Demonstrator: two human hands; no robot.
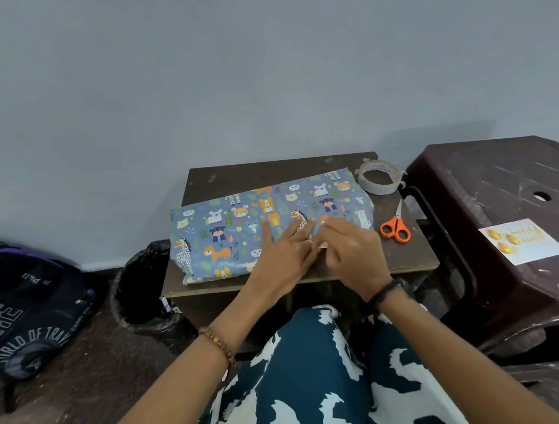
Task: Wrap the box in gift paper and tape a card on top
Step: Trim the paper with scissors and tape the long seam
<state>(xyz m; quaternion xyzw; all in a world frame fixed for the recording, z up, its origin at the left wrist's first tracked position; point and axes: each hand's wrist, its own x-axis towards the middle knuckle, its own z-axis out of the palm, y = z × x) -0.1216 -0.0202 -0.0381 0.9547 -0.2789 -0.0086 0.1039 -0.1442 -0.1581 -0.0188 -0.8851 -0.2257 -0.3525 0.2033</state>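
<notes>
Flat and nearly straight, the left hand (pixel 282 254) presses its fingers on the paper (pixel 239 231) that covers the box on the small table (pixel 403 252). Beside it and touching it, the right hand (pixel 353 249) curls its fingers down at the paper's near edge; whether it pinches anything cannot be told. Both forearms reach forward from the lap. Tape (pixel 379 180) and scissors (pixel 395 226) lie right of the box; the card (pixel 521 241) rests on the stool (pixel 501 179).

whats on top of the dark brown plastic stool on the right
A white rectangular card with gold balloons lies flat on the dark brown plastic stool, near its front edge. The stool's top also has a round hole. The card's underside is hidden.
</notes>
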